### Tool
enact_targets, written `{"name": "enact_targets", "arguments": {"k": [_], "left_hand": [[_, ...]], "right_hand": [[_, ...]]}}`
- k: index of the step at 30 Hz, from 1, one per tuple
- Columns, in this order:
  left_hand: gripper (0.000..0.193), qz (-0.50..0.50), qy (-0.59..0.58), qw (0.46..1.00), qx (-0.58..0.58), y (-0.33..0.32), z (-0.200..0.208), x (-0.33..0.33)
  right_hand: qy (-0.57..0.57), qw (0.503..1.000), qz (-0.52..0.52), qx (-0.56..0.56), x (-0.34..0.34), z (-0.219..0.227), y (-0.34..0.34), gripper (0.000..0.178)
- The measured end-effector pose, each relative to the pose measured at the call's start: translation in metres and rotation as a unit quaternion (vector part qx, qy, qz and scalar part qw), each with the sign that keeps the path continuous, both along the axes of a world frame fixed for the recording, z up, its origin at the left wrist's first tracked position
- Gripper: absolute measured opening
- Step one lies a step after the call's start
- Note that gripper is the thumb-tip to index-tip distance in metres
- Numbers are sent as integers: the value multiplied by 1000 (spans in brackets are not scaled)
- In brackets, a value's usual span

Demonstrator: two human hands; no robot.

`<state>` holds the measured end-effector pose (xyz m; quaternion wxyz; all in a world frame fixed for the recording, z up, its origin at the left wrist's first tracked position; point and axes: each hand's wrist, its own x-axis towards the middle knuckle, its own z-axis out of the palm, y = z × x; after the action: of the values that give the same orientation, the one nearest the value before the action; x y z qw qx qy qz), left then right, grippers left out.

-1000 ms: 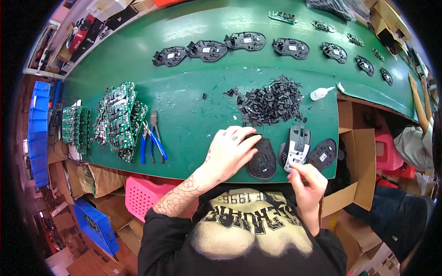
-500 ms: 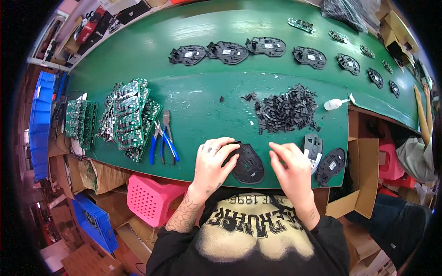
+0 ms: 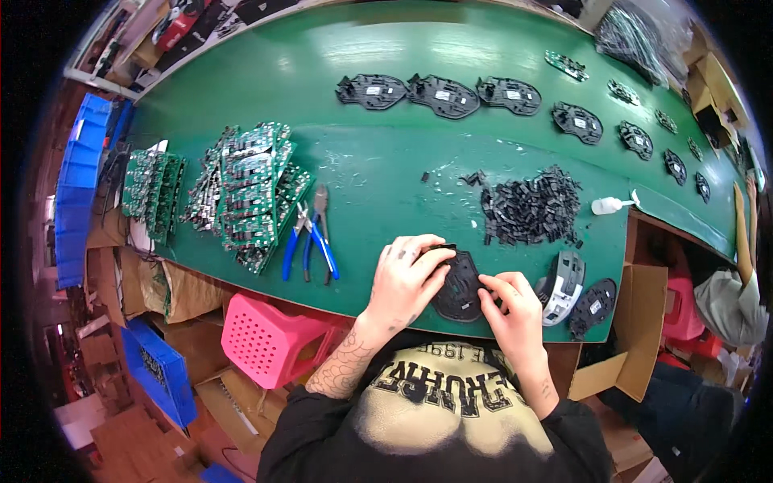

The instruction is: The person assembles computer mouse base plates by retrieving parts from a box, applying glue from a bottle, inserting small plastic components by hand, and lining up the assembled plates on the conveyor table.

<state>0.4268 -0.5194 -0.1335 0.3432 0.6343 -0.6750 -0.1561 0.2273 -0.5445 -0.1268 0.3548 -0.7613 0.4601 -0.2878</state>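
Note:
A black plastic mouse base (image 3: pixel 462 291) lies at the table's front edge with its inner side up. My left hand (image 3: pixel 409 280) grips its upper left rim between thumb and fingers. Over the right rim, my right hand (image 3: pixel 514 312) is closed, fingertips pinched together; whatever sits between them is too small to make out. Beyond both hands is a heap of small black plastic pieces (image 3: pixel 531 208). To the right stand a grey and silver mouse shell (image 3: pixel 564 286) and another black base (image 3: pixel 594 309).
Stacked green circuit boards (image 3: pixel 251 189) and blue-handled pliers (image 3: pixel 312 241) lie on the left. A small white bottle (image 3: pixel 608 206) rests right of the heap. Several black bases (image 3: pixel 444 97) line the far side. Another person's arm (image 3: pixel 742 225) shows at far right.
My right hand has come in to the base's right edge, its fingers now closer together. My left hand stays on the base. The view has shifted, so everything sits differently in the picture.

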Motion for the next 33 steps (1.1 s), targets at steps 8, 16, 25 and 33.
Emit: {"name": "enact_targets", "arguments": {"k": [8, 16, 25, 33], "left_hand": [[21, 29, -62, 997, -46, -17, 44, 45], [15, 66, -129, 988, -51, -60, 92, 113], [20, 239, -199, 948, 67, -172, 62, 264], [18, 228, -179, 941, 175, -210, 18, 298]], "right_hand": [[-75, 993, -47, -74, -26, 20, 0, 20], [-119, 987, 9, -108, -45, 11, 10, 20], [-85, 989, 114, -35, -9, -11, 19, 17], [-97, 989, 111, -16, -10, -12, 19, 15]]}}
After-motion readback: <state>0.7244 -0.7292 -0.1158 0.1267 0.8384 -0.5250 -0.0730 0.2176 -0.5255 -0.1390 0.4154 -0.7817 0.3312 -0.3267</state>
